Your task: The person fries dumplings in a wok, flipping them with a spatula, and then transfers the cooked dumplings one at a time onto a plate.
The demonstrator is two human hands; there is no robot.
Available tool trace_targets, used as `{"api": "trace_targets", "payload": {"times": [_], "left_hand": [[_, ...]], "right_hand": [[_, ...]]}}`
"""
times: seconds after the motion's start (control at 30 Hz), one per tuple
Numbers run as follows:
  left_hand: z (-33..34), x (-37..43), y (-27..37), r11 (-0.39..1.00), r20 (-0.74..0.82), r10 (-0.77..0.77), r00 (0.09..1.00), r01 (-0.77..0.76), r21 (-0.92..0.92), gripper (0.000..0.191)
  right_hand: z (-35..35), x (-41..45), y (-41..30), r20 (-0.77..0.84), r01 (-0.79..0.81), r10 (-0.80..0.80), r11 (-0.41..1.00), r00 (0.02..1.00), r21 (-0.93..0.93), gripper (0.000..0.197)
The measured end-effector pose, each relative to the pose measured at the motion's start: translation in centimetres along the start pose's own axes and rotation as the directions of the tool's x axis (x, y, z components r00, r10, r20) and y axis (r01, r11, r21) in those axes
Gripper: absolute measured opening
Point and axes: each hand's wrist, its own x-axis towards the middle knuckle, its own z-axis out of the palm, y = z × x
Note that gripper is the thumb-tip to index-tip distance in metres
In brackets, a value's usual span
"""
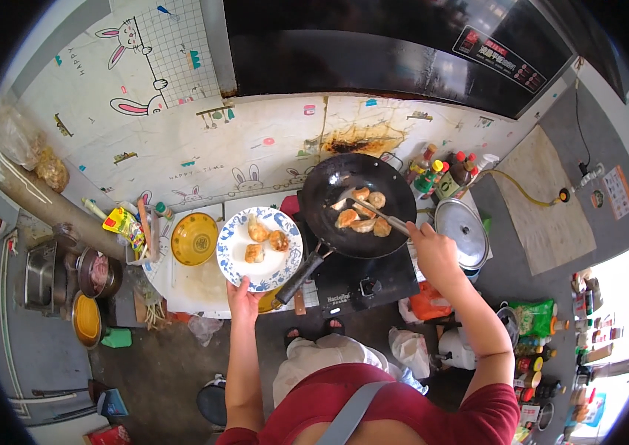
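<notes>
My left hand holds the near rim of a white plate with a blue floral border. Three browned dumplings lie on it, apart from one another. In my right hand is the handle of a metal cooking utensil, probably a spatula, whose far end reaches among the food in a black wok. Several golden-brown dumplings are grouped in the wok's middle. The plate is held left of the wok, above the counter. The utensil's tip is too small to make out clearly.
The wok stands on a black gas stove, its handle pointing toward me beside the plate. An amber bowl sits left of the plate. Sauce bottles and a lidded metal pot stand right of the wok. A range hood hangs above.
</notes>
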Motion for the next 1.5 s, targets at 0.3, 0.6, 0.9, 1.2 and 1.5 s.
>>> {"api": "trace_targets", "payload": {"times": [0.3,0.6,0.9,1.2,1.5], "left_hand": [[-0.1,0.2,0.1,1.000,-0.008,-0.005,1.000,0.005,-0.017,0.048],[-0.3,0.5,-0.1,1.000,0.021,-0.012,1.000,0.013,-0.009,0.047],[0.3,0.4,-0.1,1.000,0.022,-0.006,1.000,0.006,-0.009,0.048],[0.1,0.3,0.1,1.000,0.017,0.001,1.000,-0.001,-0.017,0.048],[0.2,0.3,0.0,1.000,0.024,-0.005,1.000,0.005,0.002,0.047]], "right_hand": [[1.5,-3.5,3.7,-0.107,-0.148,0.255,0.804,0.961,0.576,0.035],[-0.4,-7.3,3.8,0.244,-0.434,0.416,0.461,0.876,0.774,0.036],[1.4,-7.0,4.1,0.054,-0.321,0.409,0.621,0.911,0.715,0.034],[0.4,-5.8,3.7,-0.011,-0.205,0.238,0.856,0.971,0.475,0.036],[2.0,-1.0,4.8,-0.104,-0.164,0.237,0.871,0.966,0.462,0.034]]}}
